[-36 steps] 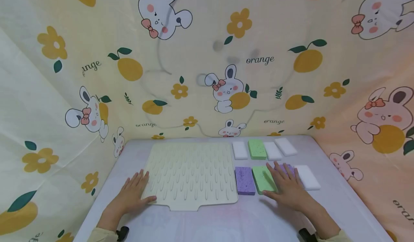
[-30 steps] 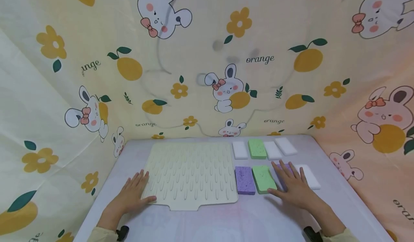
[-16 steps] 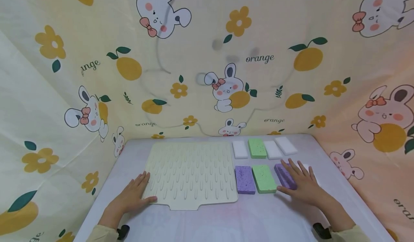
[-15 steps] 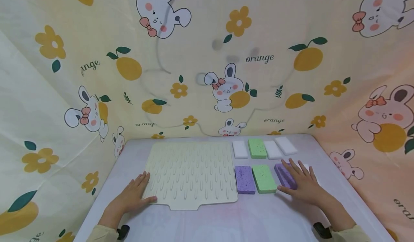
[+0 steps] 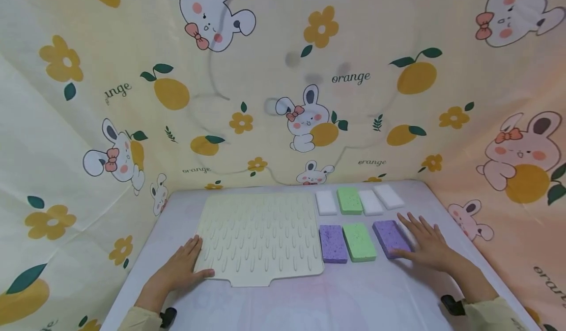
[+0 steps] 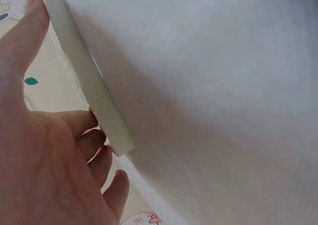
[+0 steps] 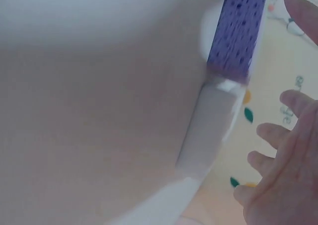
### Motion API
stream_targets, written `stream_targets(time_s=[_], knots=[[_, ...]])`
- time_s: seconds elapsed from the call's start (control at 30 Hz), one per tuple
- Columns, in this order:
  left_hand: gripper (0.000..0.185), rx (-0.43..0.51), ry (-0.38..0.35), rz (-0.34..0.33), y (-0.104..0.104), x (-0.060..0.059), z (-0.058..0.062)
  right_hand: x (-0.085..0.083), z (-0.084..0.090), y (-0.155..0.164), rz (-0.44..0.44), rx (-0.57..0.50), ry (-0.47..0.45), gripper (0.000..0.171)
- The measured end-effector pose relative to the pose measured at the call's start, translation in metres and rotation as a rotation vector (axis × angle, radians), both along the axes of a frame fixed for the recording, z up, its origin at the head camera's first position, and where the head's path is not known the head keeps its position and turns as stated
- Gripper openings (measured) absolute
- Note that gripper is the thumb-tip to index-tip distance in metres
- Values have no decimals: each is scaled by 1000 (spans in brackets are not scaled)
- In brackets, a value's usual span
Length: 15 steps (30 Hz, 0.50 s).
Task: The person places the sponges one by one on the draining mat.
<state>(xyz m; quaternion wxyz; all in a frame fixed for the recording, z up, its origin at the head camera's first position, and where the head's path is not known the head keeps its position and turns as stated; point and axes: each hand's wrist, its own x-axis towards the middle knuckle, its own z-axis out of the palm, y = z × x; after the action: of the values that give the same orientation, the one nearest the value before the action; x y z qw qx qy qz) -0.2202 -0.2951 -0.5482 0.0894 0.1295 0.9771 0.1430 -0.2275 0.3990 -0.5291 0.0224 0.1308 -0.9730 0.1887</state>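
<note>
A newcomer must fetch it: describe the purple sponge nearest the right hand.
Right of the cream drying mat, follow the nearer row past the green sponge. The purple sponge is by the right hand; the other purple sponge lies beside the mat.

Word "orange" [image 5: 351, 77] printed repeatedly on patterned cloth backdrop [image 5: 265, 70]

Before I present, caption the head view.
Left hand at the edge of a ridged board, right hand spread by the rightmost purple sponge.

Soft, diffuse light; the right wrist view seems blurred.
</note>
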Motion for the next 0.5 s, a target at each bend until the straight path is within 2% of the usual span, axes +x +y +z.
stream_targets(time_s=[0.27, 0.5], knots=[[121, -11, 7, 2, 0, -1, -2, -6, -4, 21, -14, 23, -32, 119], [125, 16, -22, 8, -1, 0, -3, -6, -8, 41, -18, 15, -70, 123]])
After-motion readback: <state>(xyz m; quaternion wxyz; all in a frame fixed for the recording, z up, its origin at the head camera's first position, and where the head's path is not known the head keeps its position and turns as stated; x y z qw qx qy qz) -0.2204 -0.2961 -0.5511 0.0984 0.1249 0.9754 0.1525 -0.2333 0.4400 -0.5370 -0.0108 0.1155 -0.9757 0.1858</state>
